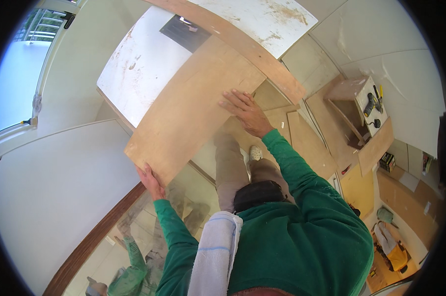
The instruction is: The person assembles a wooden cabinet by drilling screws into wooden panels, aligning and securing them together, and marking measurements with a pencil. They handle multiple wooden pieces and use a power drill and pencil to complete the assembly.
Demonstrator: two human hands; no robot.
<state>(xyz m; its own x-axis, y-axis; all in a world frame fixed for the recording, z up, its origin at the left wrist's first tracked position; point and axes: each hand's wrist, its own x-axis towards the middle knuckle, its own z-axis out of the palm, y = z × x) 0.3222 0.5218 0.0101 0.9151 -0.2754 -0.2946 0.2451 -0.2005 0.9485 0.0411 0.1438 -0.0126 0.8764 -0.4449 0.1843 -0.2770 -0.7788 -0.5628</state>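
A long tan plywood board (198,93) lies slantwise over a white work surface (134,69) and reaches toward me. My left hand (152,182) grips the board's near left corner, fingers bent at its edge. Farther right, my right hand (245,112) rests on the board near its right-hand edge, with the fingers stretched flat on top; its thumb is hard to make out. Beyond the board, a narrow reddish wooden strip (233,37) crosses the white surface. Between board and strip, a dark rectangular patch (185,33) shows on that surface.
At right, an open wooden box (343,106) carries a cordless drill (369,104) and other tools. Wood panels (309,143) lie on the floor beside my legs. A dark wooden rail (95,241) and a reflective pane (104,261) are at lower left. A yellow bag (395,251) sits at lower right.
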